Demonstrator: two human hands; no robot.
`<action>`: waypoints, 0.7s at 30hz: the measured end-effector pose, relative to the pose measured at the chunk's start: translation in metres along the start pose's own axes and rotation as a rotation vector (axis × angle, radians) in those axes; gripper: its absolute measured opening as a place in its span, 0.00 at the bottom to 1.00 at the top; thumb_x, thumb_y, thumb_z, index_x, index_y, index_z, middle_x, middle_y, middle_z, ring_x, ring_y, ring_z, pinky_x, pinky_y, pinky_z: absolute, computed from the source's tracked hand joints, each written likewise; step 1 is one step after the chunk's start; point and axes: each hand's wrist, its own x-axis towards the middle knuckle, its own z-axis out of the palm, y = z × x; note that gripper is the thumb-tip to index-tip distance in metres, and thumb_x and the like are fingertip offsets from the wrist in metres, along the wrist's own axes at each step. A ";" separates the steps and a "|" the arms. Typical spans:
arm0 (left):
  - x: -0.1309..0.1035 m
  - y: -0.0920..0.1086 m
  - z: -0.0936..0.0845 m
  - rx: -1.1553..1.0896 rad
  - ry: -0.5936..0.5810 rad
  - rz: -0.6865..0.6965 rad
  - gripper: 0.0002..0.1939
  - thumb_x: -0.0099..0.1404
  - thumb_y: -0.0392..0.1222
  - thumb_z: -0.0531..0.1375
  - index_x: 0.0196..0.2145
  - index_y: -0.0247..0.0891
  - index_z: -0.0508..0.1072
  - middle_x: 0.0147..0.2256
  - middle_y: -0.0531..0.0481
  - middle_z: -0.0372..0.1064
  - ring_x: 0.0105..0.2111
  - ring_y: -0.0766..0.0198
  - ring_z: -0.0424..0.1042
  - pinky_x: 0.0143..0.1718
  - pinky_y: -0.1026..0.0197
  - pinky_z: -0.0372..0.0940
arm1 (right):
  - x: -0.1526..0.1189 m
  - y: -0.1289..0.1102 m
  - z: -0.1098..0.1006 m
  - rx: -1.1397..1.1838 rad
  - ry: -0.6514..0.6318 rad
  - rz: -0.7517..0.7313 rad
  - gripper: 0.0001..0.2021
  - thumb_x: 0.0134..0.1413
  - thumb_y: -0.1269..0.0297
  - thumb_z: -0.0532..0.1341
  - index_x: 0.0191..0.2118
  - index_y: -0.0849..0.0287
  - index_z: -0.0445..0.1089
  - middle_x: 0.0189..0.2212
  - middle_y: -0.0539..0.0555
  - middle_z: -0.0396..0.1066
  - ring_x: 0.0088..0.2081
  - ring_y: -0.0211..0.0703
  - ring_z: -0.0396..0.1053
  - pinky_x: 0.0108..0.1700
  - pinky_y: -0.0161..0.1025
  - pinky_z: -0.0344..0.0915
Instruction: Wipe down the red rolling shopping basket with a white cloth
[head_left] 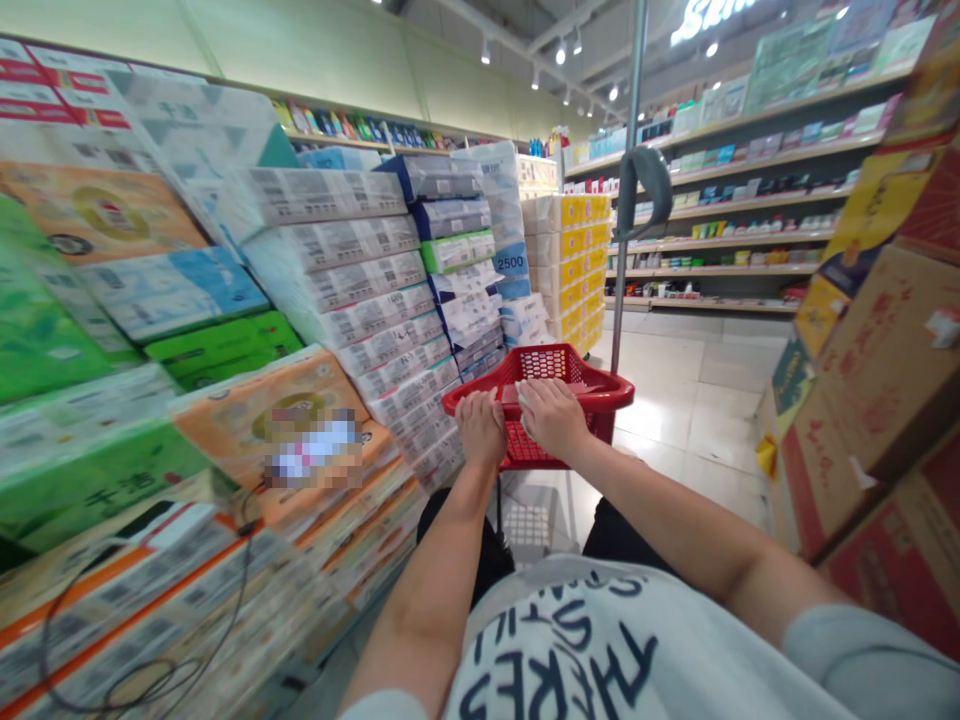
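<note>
A red plastic shopping cart (529, 448) with a perforated basket stands right in front of me. My left hand (481, 428) is closed over the near rim, its fingers wrapped round the bar. Close beside it, my right hand (553, 418) also grips that rim, fingers curled over the top. The inside of the basket is mostly hidden behind my hands; its far mesh wall shows. At the cart's right side rises a metal pole (619, 300) with a grey plastic loop handle (646, 192).
Stacks of packaged tissue (360, 270) line the left side close by. A phone-like blurred item (315, 452) and a black cable (244, 570) lie on them. Cardboard boxes (885, 370) are piled on the right. Pale floor tiles (690, 400) lead to stocked shelves (742, 200) ahead.
</note>
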 end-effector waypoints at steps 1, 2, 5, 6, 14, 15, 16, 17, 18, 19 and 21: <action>0.000 0.000 0.000 -0.003 0.000 0.000 0.21 0.72 0.43 0.41 0.54 0.38 0.67 0.49 0.42 0.69 0.56 0.56 0.60 0.62 0.47 0.47 | -0.005 -0.001 0.001 0.005 0.026 -0.033 0.19 0.64 0.65 0.49 0.57 0.64 0.64 0.54 0.62 0.66 0.56 0.51 0.61 0.60 0.47 0.48; 0.000 0.000 -0.001 -0.003 0.001 0.001 0.21 0.72 0.43 0.41 0.54 0.38 0.67 0.49 0.42 0.69 0.56 0.56 0.60 0.62 0.47 0.47 | -0.008 -0.001 0.001 0.012 0.038 -0.059 0.19 0.64 0.65 0.49 0.58 0.64 0.63 0.55 0.61 0.66 0.56 0.51 0.60 0.61 0.47 0.47; 0.000 0.000 -0.001 0.008 0.004 0.003 0.22 0.72 0.43 0.40 0.54 0.38 0.67 0.49 0.43 0.70 0.55 0.56 0.61 0.61 0.47 0.47 | -0.003 0.001 -0.001 0.038 0.008 -0.037 0.18 0.64 0.64 0.50 0.55 0.62 0.66 0.52 0.60 0.69 0.52 0.50 0.64 0.61 0.49 0.46; 0.001 0.000 -0.001 0.009 0.007 0.002 0.22 0.72 0.43 0.40 0.54 0.38 0.67 0.49 0.43 0.70 0.55 0.56 0.61 0.61 0.47 0.47 | 0.001 0.003 -0.001 0.042 -0.013 0.005 0.17 0.64 0.63 0.51 0.53 0.62 0.67 0.49 0.60 0.71 0.50 0.49 0.65 0.60 0.49 0.47; 0.000 0.002 -0.001 0.012 0.003 0.007 0.22 0.72 0.43 0.40 0.54 0.38 0.67 0.49 0.44 0.70 0.55 0.56 0.61 0.62 0.47 0.48 | -0.009 0.002 -0.001 0.012 0.026 -0.021 0.19 0.63 0.65 0.51 0.57 0.61 0.63 0.56 0.61 0.65 0.57 0.51 0.59 0.61 0.50 0.45; -0.001 0.002 -0.001 0.015 0.010 0.008 0.22 0.72 0.43 0.40 0.54 0.38 0.67 0.49 0.44 0.70 0.55 0.56 0.61 0.62 0.47 0.48 | -0.009 0.001 -0.003 0.011 0.016 -0.039 0.19 0.63 0.65 0.51 0.57 0.61 0.63 0.56 0.60 0.65 0.57 0.51 0.59 0.62 0.49 0.44; -0.001 0.002 -0.002 0.018 0.017 0.009 0.22 0.72 0.43 0.40 0.54 0.37 0.67 0.49 0.44 0.70 0.55 0.55 0.61 0.62 0.48 0.48 | -0.007 0.001 -0.004 0.011 -0.010 -0.041 0.18 0.63 0.65 0.51 0.56 0.61 0.64 0.54 0.60 0.67 0.55 0.50 0.61 0.62 0.49 0.44; -0.001 0.002 -0.002 0.020 0.023 0.009 0.22 0.72 0.43 0.40 0.53 0.37 0.68 0.48 0.44 0.70 0.54 0.55 0.61 0.62 0.48 0.48 | -0.002 0.001 -0.006 0.009 -0.049 -0.028 0.17 0.63 0.64 0.51 0.55 0.61 0.66 0.52 0.60 0.69 0.53 0.49 0.63 0.62 0.49 0.44; 0.000 0.002 -0.002 0.020 0.025 0.007 0.22 0.72 0.43 0.40 0.53 0.37 0.68 0.48 0.44 0.70 0.54 0.55 0.62 0.61 0.48 0.48 | 0.003 0.001 -0.007 0.005 -0.092 0.001 0.16 0.64 0.63 0.50 0.52 0.61 0.67 0.48 0.60 0.71 0.50 0.49 0.66 0.61 0.49 0.44; 0.000 0.002 -0.002 0.018 0.023 0.004 0.23 0.72 0.43 0.40 0.53 0.37 0.68 0.48 0.43 0.70 0.54 0.55 0.62 0.61 0.48 0.48 | 0.009 0.001 -0.008 -0.004 -0.131 0.036 0.16 0.64 0.62 0.50 0.50 0.61 0.68 0.45 0.59 0.73 0.47 0.48 0.67 0.61 0.50 0.44; 0.000 0.002 -0.002 0.008 0.015 0.000 0.23 0.72 0.43 0.40 0.54 0.37 0.68 0.49 0.43 0.70 0.54 0.55 0.62 0.61 0.48 0.48 | 0.017 0.001 -0.008 -0.026 -0.160 0.100 0.15 0.64 0.62 0.50 0.48 0.61 0.69 0.42 0.60 0.73 0.45 0.49 0.68 0.60 0.51 0.45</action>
